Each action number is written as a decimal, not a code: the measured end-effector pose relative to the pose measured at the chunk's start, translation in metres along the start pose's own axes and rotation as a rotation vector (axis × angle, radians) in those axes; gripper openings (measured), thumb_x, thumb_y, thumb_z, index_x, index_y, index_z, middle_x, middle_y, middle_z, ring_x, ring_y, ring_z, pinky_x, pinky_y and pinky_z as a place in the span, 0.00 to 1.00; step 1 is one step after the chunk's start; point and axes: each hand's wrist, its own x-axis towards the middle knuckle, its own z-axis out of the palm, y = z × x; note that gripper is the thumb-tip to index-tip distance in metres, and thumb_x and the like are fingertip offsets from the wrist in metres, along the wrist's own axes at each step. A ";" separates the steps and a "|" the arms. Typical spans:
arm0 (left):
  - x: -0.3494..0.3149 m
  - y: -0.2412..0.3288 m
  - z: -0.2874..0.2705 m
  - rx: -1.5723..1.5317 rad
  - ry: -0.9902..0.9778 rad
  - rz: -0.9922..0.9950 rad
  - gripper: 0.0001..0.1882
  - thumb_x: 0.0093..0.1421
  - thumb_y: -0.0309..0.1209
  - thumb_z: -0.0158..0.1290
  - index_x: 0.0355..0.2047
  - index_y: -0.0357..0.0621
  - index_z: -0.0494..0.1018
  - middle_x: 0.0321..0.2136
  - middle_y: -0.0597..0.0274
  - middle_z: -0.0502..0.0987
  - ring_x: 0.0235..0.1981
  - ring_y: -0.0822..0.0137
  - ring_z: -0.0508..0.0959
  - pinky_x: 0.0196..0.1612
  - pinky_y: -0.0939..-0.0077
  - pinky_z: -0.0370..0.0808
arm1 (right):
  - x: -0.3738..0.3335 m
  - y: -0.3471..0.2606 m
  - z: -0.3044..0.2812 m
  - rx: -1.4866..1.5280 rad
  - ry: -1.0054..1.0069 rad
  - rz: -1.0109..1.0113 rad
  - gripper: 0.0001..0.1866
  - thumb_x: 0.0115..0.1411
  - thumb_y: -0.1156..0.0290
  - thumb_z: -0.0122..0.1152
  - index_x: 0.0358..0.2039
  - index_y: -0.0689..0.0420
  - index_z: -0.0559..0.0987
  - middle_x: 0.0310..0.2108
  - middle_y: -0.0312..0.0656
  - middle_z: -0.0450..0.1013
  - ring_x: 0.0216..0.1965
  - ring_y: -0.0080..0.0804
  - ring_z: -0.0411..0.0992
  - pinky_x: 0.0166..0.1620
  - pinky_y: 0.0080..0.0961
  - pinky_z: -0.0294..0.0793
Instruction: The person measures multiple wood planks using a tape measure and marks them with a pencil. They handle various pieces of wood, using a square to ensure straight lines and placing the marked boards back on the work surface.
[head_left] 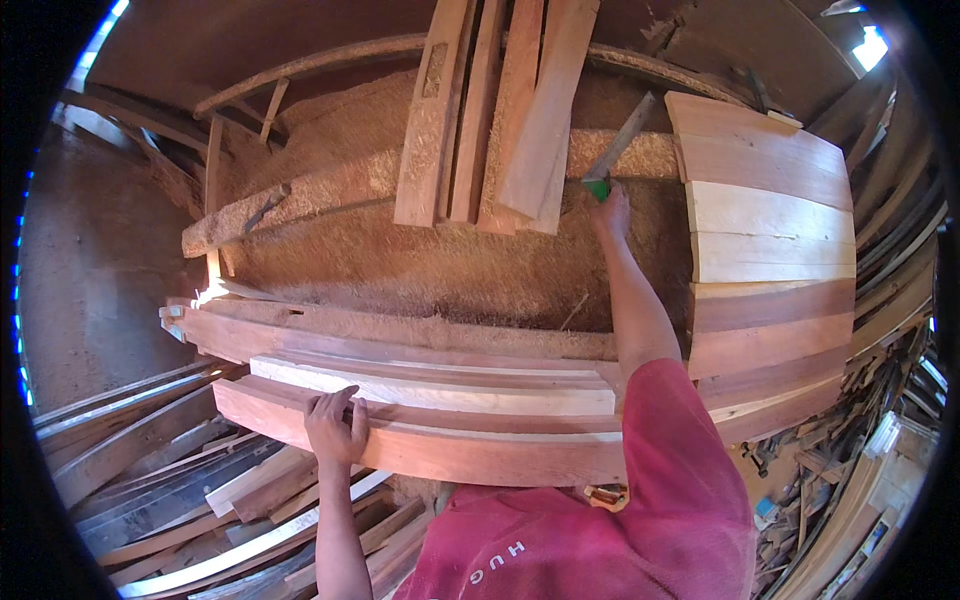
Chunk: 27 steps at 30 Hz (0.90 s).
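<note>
My left hand (337,425) lies flat, fingers together, on the front edge of a stack of reddish wooden planks (450,400) in front of me. My right hand (610,212) reaches far forward and grips the green handle of a metal tool with a long flat blade (622,143), which points up and away over a sawdust-covered beam (330,190). My red-sleeved right arm crosses the sawdust bed. Several leaning boards (500,110) stand just left of the tool.
A deep layer of sawdust (440,270) covers the bench between the stacks. A pile of short pale and reddish boards (770,240) sits at the right. Loose offcuts and slats (200,480) lie at lower left, scrap wood (850,480) at lower right. Bare earth floor (90,260) at left.
</note>
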 end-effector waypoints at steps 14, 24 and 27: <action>0.003 0.005 -0.004 -0.015 -0.007 -0.016 0.13 0.57 0.33 0.54 0.37 0.38 0.80 0.23 0.54 0.78 0.29 0.54 0.78 0.43 0.60 0.70 | 0.039 -0.008 -0.049 -0.216 -0.246 -0.253 0.29 0.56 0.64 0.68 0.56 0.54 0.68 0.52 0.50 0.72 0.52 0.54 0.72 0.48 0.49 0.75; 0.003 0.001 -0.005 -0.017 -0.005 -0.025 0.12 0.57 0.34 0.54 0.37 0.40 0.80 0.27 0.54 0.81 0.32 0.55 0.80 0.46 0.61 0.70 | 0.028 -0.008 -0.049 -0.289 0.010 -0.308 0.22 0.56 0.66 0.67 0.49 0.57 0.72 0.47 0.49 0.73 0.48 0.46 0.74 0.45 0.43 0.76; -0.001 0.002 -0.005 -0.022 -0.010 -0.056 0.12 0.57 0.34 0.54 0.37 0.40 0.80 0.27 0.54 0.81 0.32 0.55 0.80 0.46 0.61 0.70 | -0.045 -0.034 -0.037 0.447 -0.023 -0.317 0.09 0.58 0.68 0.64 0.33 0.60 0.77 0.28 0.45 0.75 0.29 0.36 0.75 0.34 0.36 0.73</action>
